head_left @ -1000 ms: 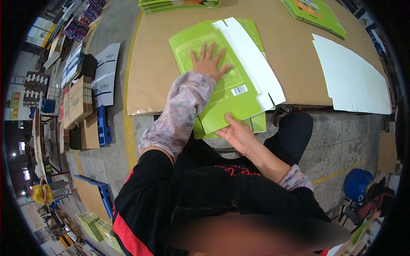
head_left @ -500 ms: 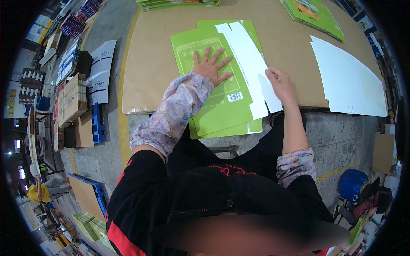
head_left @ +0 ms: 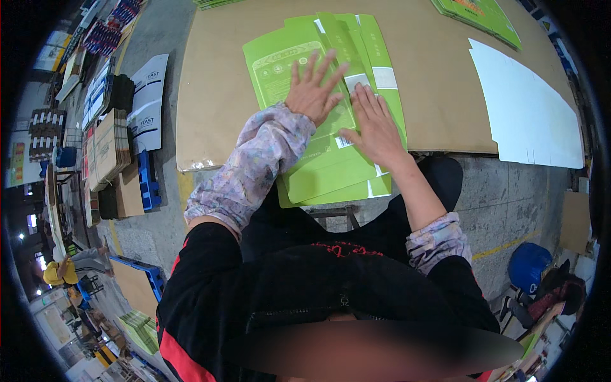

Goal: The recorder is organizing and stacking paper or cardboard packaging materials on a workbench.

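At least two flat green cardboard cartons (head_left: 277,83) overlap on the brown desk (head_left: 213,95); one white blank (head_left: 528,111) lies to the right, two green stacks (head_left: 485,23) farther off. The top carton bears pale print and one barcode (head_left: 343,142), beside the right thumb. The left hand (head_left: 310,95) lies palm-down, fingers spread, released; the right hand (head_left: 380,132), also unclenched, rests flat along the folded flap (head_left: 344,51).

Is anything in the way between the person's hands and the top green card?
Nothing visible: the left hand and the right hand both appear to lie directly on the green card. The white sheet is off to the right.
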Action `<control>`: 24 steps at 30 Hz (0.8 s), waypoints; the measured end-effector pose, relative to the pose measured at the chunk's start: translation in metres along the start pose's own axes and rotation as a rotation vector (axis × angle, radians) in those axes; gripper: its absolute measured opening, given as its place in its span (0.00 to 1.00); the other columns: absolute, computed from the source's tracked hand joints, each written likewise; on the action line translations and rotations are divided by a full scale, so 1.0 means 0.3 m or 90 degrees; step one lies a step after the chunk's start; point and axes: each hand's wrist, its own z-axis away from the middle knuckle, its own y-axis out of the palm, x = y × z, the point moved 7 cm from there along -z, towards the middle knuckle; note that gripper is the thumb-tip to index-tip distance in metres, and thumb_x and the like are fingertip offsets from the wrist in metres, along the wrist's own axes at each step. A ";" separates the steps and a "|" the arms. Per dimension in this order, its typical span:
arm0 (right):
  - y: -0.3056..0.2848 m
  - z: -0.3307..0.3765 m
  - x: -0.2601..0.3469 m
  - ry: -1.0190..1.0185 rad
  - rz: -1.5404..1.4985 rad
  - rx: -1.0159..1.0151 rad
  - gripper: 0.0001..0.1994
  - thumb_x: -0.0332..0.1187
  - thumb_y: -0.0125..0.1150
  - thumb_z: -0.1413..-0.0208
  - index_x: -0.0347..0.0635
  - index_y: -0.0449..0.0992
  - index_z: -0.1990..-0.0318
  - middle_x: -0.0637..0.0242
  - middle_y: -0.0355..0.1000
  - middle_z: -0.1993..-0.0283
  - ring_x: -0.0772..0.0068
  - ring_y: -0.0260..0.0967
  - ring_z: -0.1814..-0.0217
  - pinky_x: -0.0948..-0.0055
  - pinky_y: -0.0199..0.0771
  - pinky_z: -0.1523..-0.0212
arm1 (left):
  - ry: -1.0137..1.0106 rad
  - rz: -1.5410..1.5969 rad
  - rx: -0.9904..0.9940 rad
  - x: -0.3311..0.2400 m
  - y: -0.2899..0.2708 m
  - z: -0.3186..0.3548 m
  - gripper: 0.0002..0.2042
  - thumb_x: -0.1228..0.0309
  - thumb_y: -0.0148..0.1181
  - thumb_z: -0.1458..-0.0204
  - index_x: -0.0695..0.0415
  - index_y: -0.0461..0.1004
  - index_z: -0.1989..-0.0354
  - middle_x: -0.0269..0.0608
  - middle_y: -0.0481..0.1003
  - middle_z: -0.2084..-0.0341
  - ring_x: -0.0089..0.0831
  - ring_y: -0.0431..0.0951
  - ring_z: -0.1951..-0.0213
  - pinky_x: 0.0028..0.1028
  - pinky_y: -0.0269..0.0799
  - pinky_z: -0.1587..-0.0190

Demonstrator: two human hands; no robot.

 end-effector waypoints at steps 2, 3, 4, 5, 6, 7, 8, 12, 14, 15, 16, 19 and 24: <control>0.001 0.011 0.016 -0.005 0.001 -0.010 0.40 0.56 0.47 0.46 0.31 0.47 0.36 0.52 0.41 0.30 0.59 0.32 0.27 0.60 0.30 0.30 | 0.043 -0.066 0.086 -0.025 0.070 -0.013 0.28 0.48 0.36 0.43 0.37 0.46 0.34 0.26 0.41 0.33 0.42 0.37 0.32 0.58 0.29 0.36; -0.004 0.019 0.023 -0.012 0.006 -0.022 0.41 0.57 0.47 0.47 0.31 0.48 0.36 0.52 0.42 0.31 0.60 0.32 0.27 0.58 0.30 0.30 | 0.089 -0.133 0.167 -0.037 0.120 -0.020 0.27 0.48 0.36 0.43 0.36 0.46 0.34 0.24 0.42 0.33 0.41 0.38 0.32 0.58 0.29 0.36; 0.001 0.034 0.032 -0.008 0.003 -0.016 0.41 0.57 0.47 0.47 0.31 0.48 0.36 0.52 0.42 0.31 0.60 0.32 0.27 0.58 0.30 0.30 | 0.052 -0.132 0.181 -0.014 0.127 -0.040 0.26 0.48 0.34 0.42 0.33 0.46 0.35 0.19 0.42 0.33 0.39 0.39 0.32 0.59 0.31 0.36; -0.015 0.050 0.059 -0.017 -0.002 -0.018 0.41 0.57 0.49 0.48 0.31 0.49 0.37 0.52 0.42 0.31 0.59 0.33 0.27 0.57 0.31 0.30 | 0.052 -0.131 0.181 0.025 0.145 -0.076 0.26 0.48 0.34 0.42 0.33 0.46 0.35 0.19 0.42 0.33 0.39 0.39 0.32 0.59 0.31 0.36; -0.029 0.071 0.085 -0.025 -0.005 -0.020 0.42 0.56 0.50 0.49 0.30 0.49 0.37 0.52 0.43 0.31 0.58 0.34 0.27 0.56 0.31 0.31 | -0.008 -0.134 0.170 0.094 0.154 -0.127 0.26 0.46 0.33 0.43 0.31 0.46 0.35 0.18 0.42 0.33 0.38 0.39 0.32 0.61 0.31 0.37; -0.036 0.099 0.098 -0.022 -0.002 -0.020 0.42 0.56 0.50 0.49 0.30 0.49 0.37 0.52 0.43 0.31 0.58 0.34 0.27 0.56 0.31 0.31 | -0.068 -0.136 0.157 0.155 0.170 -0.173 0.27 0.43 0.32 0.43 0.29 0.46 0.35 0.17 0.43 0.34 0.37 0.39 0.32 0.63 0.31 0.38; -0.033 0.140 0.111 -0.015 -0.028 0.001 0.42 0.56 0.51 0.49 0.31 0.48 0.36 0.52 0.42 0.31 0.57 0.35 0.27 0.55 0.31 0.31 | -0.066 -0.133 0.156 0.180 0.167 -0.214 0.27 0.43 0.32 0.43 0.29 0.46 0.35 0.17 0.43 0.34 0.37 0.39 0.32 0.63 0.31 0.38; -0.057 0.305 0.121 0.019 -0.110 0.053 0.42 0.49 0.58 0.52 0.34 0.48 0.36 0.53 0.43 0.31 0.55 0.36 0.28 0.55 0.33 0.31 | -0.201 -0.151 0.249 0.225 0.203 -0.307 0.31 0.35 0.31 0.48 0.27 0.47 0.36 0.14 0.42 0.34 0.37 0.40 0.32 0.68 0.30 0.40; -0.093 0.379 0.112 -0.005 -0.187 0.093 0.41 0.42 0.64 0.55 0.36 0.49 0.36 0.54 0.46 0.32 0.55 0.39 0.29 0.56 0.37 0.31 | -0.227 -0.132 0.237 0.217 0.209 -0.321 0.32 0.34 0.33 0.50 0.28 0.49 0.36 0.14 0.43 0.34 0.36 0.41 0.32 0.68 0.30 0.41; -0.137 0.382 0.071 0.007 -0.179 0.078 0.41 0.42 0.64 0.55 0.36 0.49 0.36 0.54 0.46 0.32 0.55 0.39 0.29 0.56 0.37 0.31 | -0.229 -0.141 0.217 0.258 0.218 -0.294 0.32 0.34 0.34 0.50 0.28 0.49 0.36 0.15 0.44 0.34 0.36 0.41 0.32 0.67 0.30 0.41; -0.151 0.380 -0.001 0.068 -0.234 0.132 0.41 0.40 0.64 0.55 0.36 0.50 0.36 0.54 0.47 0.32 0.54 0.41 0.29 0.56 0.38 0.32 | -0.230 -0.149 0.198 0.306 0.216 -0.273 0.32 0.34 0.35 0.50 0.29 0.49 0.36 0.16 0.44 0.34 0.36 0.41 0.32 0.67 0.30 0.41; -0.317 0.416 -0.322 0.155 0.029 -0.031 0.41 0.34 0.66 0.57 0.36 0.50 0.36 0.54 0.47 0.32 0.54 0.42 0.30 0.58 0.42 0.32 | -0.215 -0.141 0.215 0.264 0.185 -0.237 0.33 0.35 0.39 0.51 0.29 0.49 0.36 0.17 0.45 0.34 0.35 0.42 0.33 0.66 0.30 0.40; -0.286 0.554 -0.885 0.401 0.388 0.032 0.36 0.29 0.62 0.56 0.32 0.52 0.39 0.45 0.49 0.36 0.48 0.47 0.33 0.55 0.51 0.36 | -0.207 -0.115 0.209 0.180 0.159 -0.227 0.35 0.35 0.41 0.52 0.34 0.51 0.36 0.18 0.47 0.34 0.34 0.43 0.33 0.63 0.30 0.39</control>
